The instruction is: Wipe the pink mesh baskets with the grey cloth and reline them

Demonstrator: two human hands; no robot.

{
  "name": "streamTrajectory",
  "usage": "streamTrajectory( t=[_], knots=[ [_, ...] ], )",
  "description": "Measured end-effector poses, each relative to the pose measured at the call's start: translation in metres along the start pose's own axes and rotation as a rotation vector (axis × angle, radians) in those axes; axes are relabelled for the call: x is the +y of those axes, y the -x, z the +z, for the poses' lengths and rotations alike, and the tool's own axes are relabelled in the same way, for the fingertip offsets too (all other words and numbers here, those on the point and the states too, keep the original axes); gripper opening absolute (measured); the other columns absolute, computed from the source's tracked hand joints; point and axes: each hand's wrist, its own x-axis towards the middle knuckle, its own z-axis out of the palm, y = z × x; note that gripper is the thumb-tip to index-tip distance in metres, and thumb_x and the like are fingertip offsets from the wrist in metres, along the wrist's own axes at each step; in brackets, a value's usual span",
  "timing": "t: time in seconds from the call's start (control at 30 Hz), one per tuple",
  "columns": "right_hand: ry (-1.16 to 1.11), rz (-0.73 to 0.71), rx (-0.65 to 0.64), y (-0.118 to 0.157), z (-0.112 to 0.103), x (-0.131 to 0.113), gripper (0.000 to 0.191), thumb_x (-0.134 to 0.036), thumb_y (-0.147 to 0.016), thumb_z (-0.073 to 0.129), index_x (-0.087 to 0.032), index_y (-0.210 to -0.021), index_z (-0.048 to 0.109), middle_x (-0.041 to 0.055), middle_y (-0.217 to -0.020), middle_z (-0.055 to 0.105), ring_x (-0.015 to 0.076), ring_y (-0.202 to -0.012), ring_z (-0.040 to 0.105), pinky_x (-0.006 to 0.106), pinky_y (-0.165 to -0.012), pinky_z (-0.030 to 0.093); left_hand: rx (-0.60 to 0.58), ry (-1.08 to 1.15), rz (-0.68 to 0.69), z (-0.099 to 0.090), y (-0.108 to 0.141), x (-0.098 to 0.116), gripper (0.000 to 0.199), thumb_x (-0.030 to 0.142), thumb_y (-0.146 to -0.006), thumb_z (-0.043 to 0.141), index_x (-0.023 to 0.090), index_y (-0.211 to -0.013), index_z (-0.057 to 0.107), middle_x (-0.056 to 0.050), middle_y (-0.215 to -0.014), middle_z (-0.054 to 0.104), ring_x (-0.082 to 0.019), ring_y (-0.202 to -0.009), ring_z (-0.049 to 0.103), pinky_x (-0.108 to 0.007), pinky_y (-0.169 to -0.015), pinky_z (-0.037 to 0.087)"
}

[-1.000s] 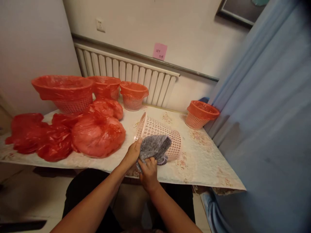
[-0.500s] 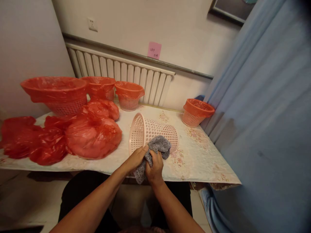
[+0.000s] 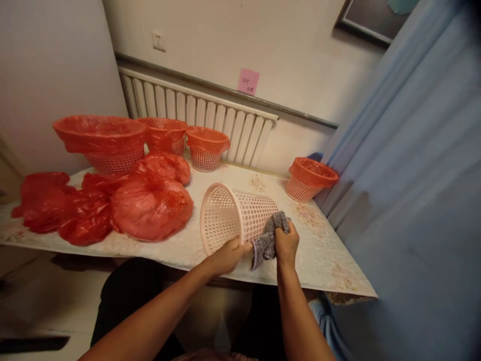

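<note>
Pink basket [image 3: 251,213] on its side at the near edge of the flower-printed desk [image 3: 332,245], just ahead of both hands; long axis roughly left to right, mouth left, narrower base right and slightly farther off. Left hand [image 3: 228,255] is nearer the mouth: grip closed at the low near rim, thumb outside, other fingertips partly hidden. Right hand [image 3: 286,243] is nearer the base: grip curled tight around a bunched cloth [image 3: 268,240], which lies along the basket's near side. Basket: tapered, looks like stiff plastic, punched with rows of holes, smooth rolled rim. Cloth: speckled grey, soft, fuzzy, loose end hanging toward left thumb. Shiny, crumpled red bags [image 3: 152,208] sit well left; small red-lined basket [image 3: 310,178] stands back right.
</note>
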Motion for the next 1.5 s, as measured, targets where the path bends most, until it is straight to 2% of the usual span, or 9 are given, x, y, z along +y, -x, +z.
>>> streamTrajectory(
  t=[0.1,0.2,0.4,0.5,0.63,0.7,0.93,1.27,1.5],
  knots=[
    [-0.057,-0.007,-0.113,0.000,-0.011,-0.054,0.040,-0.019,-0.074,0.047,-0.016,-0.111,0.062,0.0069,-0.105,0.066,0.0217,-0.096,0.060,0.036,-0.089,0.045,-0.030,-0.108,0.056,0.022,-0.001,-0.003,0.045,0.022,-0.084,0.050,0.015,-0.128,0.051,-0.009,-0.132,0.056,-0.025,-0.123,0.048,-0.044,-0.110,0.032],
    [0.025,-0.259,-0.217,0.006,-0.011,-0.098,0.041,-0.021,-0.079,0.051,-0.017,-0.118,0.058,0.0089,-0.112,0.063,0.0232,-0.103,0.056,0.037,-0.093,0.043,-0.045,-0.171,0.113,0.042,-0.002,-0.016,0.044,0.018,-0.084,0.045,0.017,-0.128,0.051,-0.010,-0.131,0.056,-0.025,-0.121,0.050,-0.040,-0.106,0.037],
    [0.369,-0.478,-0.295,0.014,-0.007,-0.095,0.062,-0.006,-0.070,0.050,-0.017,-0.131,0.049,0.0108,-0.098,0.061,0.0262,-0.093,0.052,0.039,-0.082,0.045,-0.120,-0.372,0.015,0.037,0.001,-0.031,0.025,0.022,-0.080,0.053,0.018,-0.102,0.065,-0.009,-0.098,0.070,-0.025,-0.087,0.064,-0.036,-0.080,0.051],
    [0.375,-0.513,-0.288,0.012,-0.018,-0.073,0.059,-0.004,-0.070,0.046,-0.018,-0.127,0.052,0.0097,-0.097,0.061,0.0249,-0.091,0.051,0.037,-0.079,0.045,0.136,-0.562,0.001,0.009,0.001,-0.023,0.019,0.025,-0.081,0.056,0.017,-0.097,0.062,-0.005,-0.085,0.067,-0.020,-0.076,0.063,-0.033,-0.074,0.051],
    [0.276,-0.577,-0.238,0.007,-0.033,-0.052,0.048,-0.005,-0.077,0.045,-0.022,-0.120,0.057,0.0065,-0.095,0.063,0.0221,-0.088,0.053,0.035,-0.078,0.044,0.659,-0.930,0.222,-0.033,-0.003,-0.002,0.037,0.024,-0.086,0.053,0.016,-0.122,0.047,-0.014,-0.120,0.053,-0.027,-0.114,0.050,-0.042,-0.097,0.041],
    [0.232,-0.609,-0.208,0.004,-0.036,-0.044,0.043,-0.007,-0.079,0.046,-0.023,-0.118,0.058,0.0054,-0.096,0.064,0.0216,-0.088,0.053,0.035,-0.078,0.044,0.746,-1.076,0.232,-0.052,-0.005,0.007,0.044,0.025,-0.084,0.056,0.013,-0.125,0.043,-0.017,-0.126,0.048,-0.030,-0.119,0.044,-0.045,-0.099,0.037],
    [0.258,-0.550,-0.232,-0.012,-0.037,-0.029,0.043,-0.007,-0.076,0.044,-0.021,-0.114,0.058,0.0063,-0.096,0.062,0.0215,-0.089,0.052,0.036,-0.079,0.043,0.209,-1.275,0.125,-0.073,-0.003,0.021,0.006,0.024,-0.086,0.049,0.021,-0.086,0.055,-0.003,-0.087,0.057,-0.019,-0.077,0.055,-0.029,-0.064,0.042],
    [0.448,-0.877,-0.364,0.019,0.007,-0.100,0.036,-0.015,-0.086,0.043,-0.021,-0.117,0.059,0.0079,-0.090,0.055,0.0233,-0.096,0.044,0.043,-0.091,0.031,0.321,-1.119,0.026,-0.039,-0.020,0.016,0.019,0.007,-0.077,0.041,0.020,-0.088,0.050,-0.006,-0.087,0.061,-0.021,-0.082,0.059,-0.029,-0.069,0.042],
    [0.593,-0.966,-0.373,0.012,0.003,-0.088,0.028,-0.020,-0.092,0.039,-0.024,-0.109,0.062,0.0048,-0.078,0.048,0.0202,-0.079,0.039,0.034,-0.073,0.030,0.219,-1.156,-0.027,-0.041,-0.005,0.016,0.018,0.007,-0.080,0.039,0.020,-0.090,0.046,-0.007,-0.089,0.061,-0.022,-0.084,0.059,-0.031,-0.069,0.042]
  ],
)
